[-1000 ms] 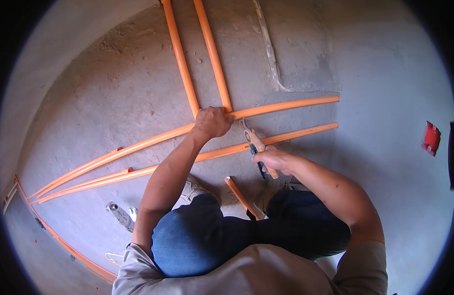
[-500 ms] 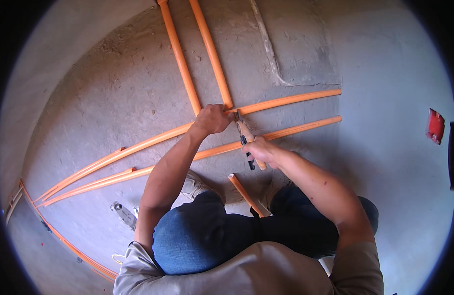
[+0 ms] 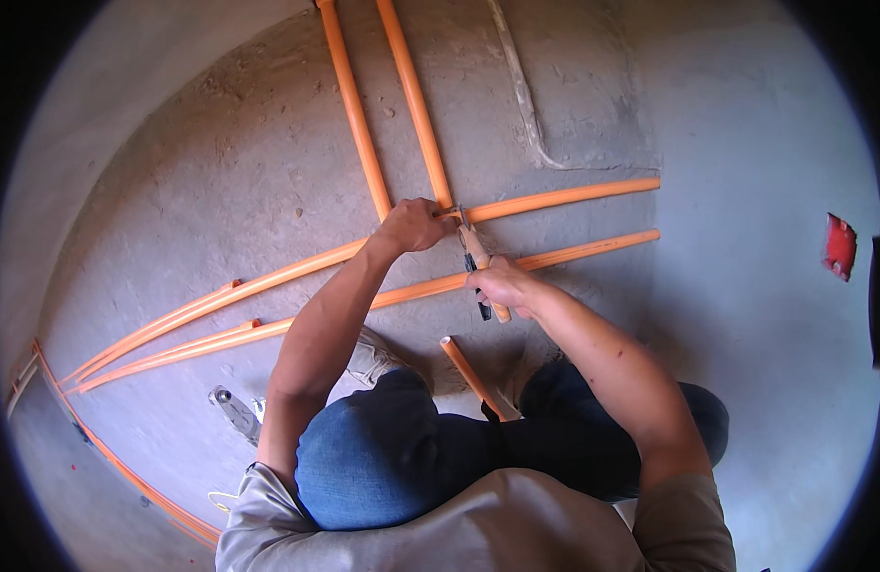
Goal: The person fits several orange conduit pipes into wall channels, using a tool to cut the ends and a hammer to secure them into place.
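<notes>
My left hand is closed around the upper orange pipe, near where the vertical orange pipes come down to it. The exact grip is hidden behind my knuckles. Just right of it, a pipe cutter with one tan and one black handle has its metal jaws at that pipe. My right hand is wrapped round the cutter's handles from the right. Below runs a second long orange pipe, passing behind the cutter and my left forearm.
Two orange pipes run toward the far side. A short cut orange pipe lies between my shoes. On the floor left of my leg is a grey metal tool. A red box is set in the right wall.
The cutter and my right hand have shifted slightly upward, and the handles look closer together. My left hand stays at the same spot on the pipe.
</notes>
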The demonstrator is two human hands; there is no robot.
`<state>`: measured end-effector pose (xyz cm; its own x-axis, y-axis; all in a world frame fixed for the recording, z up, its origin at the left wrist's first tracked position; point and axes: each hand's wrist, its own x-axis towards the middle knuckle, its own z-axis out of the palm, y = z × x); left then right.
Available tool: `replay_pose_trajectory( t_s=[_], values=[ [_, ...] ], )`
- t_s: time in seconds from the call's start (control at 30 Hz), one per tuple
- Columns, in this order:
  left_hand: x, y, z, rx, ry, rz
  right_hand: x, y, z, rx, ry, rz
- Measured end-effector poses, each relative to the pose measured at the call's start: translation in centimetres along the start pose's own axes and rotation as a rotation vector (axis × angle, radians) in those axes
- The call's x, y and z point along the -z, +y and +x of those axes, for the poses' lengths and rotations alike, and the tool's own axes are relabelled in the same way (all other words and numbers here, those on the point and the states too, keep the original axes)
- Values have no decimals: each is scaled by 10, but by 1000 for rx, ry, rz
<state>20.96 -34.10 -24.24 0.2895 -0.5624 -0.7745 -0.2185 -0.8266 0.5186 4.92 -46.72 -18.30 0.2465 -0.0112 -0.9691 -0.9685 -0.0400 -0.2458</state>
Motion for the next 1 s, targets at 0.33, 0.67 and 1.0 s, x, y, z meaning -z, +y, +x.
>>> replay_pose_trajectory(
  t_s=[0.33,0.67,1.0],
  values=[
    [3,8,-2,5,-9,-30,2,-1,-5,15,20,-94],
    [-3,2,-2,-2,16,-11,3,-9,-17,-61,0,52],
    [-12,-3,-5,-47,107,-11,-6,21,11,91,-59,177]
  ],
)
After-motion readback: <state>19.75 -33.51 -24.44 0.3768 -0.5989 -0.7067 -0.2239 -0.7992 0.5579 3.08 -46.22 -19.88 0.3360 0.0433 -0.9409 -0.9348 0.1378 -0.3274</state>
